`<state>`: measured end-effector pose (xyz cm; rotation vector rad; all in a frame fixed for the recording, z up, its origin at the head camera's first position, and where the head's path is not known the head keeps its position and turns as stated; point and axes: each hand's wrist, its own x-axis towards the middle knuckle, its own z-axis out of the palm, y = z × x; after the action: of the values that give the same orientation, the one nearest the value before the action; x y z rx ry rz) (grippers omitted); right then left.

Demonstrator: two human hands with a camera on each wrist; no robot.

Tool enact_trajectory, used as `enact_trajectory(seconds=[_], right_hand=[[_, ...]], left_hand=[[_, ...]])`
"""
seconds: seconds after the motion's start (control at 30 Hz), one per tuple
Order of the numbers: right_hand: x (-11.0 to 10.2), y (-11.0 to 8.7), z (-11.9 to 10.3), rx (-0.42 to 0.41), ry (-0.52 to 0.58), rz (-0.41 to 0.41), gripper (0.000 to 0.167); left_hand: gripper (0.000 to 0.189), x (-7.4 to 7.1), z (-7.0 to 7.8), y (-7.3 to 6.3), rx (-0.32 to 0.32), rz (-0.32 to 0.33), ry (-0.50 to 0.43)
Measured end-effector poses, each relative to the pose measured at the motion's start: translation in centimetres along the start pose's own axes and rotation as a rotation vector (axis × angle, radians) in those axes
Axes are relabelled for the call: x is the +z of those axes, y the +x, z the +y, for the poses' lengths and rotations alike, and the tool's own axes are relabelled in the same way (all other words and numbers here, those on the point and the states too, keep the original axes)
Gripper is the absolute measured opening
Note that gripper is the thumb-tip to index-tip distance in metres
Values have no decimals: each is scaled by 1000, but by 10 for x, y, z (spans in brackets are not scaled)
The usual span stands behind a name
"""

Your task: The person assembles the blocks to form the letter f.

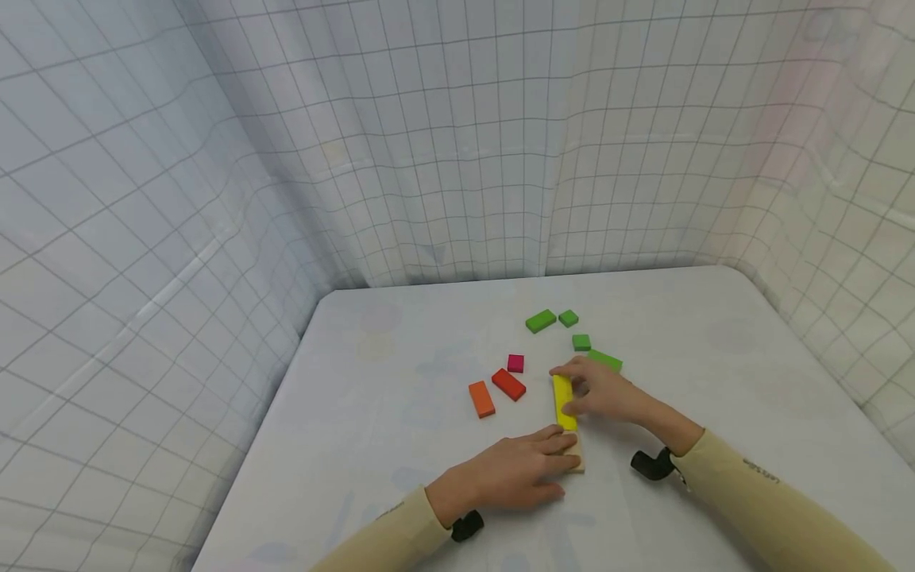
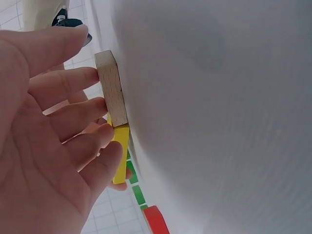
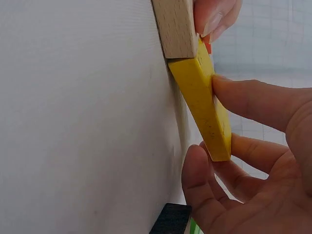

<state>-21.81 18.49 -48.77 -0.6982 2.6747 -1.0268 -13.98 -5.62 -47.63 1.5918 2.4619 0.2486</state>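
Observation:
On the white table, a yellow block (image 1: 562, 389) lies end to end with a plain wooden block (image 1: 577, 463). My right hand (image 1: 600, 391) holds the yellow block, thumb on its near part and fingers around its far end. In the right wrist view the yellow block (image 3: 200, 102) slants away from the table surface, its near end touching the wooden block (image 3: 175, 31). My left hand (image 1: 516, 470) rests its outstretched fingers on the wooden block; in the left wrist view those fingertips touch the side of the wooden block (image 2: 112, 90).
Left of the yellow block lie an orange block (image 1: 482, 399), a red block (image 1: 509, 384) and a small crimson block (image 1: 515, 363). Farther back are green blocks (image 1: 541, 321), and one green block (image 1: 605, 360) lies just behind my right hand. White gridded curtains (image 1: 457, 159) surround the table.

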Motion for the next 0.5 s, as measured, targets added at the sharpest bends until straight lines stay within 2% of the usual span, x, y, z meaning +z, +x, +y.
enact_trajectory(seconds=[0.2,0.33,0.5], right_hand=[[0,-3,-4,1,-87,-47,71],[-2,-5,-4,-43,-102,-81,73],[-5,-6,-5,-59,-100,-114,75]], left_hand=[[47,0,0,1,12,8,4],[48,-1,0,1,12,-7,-6],[50,-3,0,0,8,-21,0]])
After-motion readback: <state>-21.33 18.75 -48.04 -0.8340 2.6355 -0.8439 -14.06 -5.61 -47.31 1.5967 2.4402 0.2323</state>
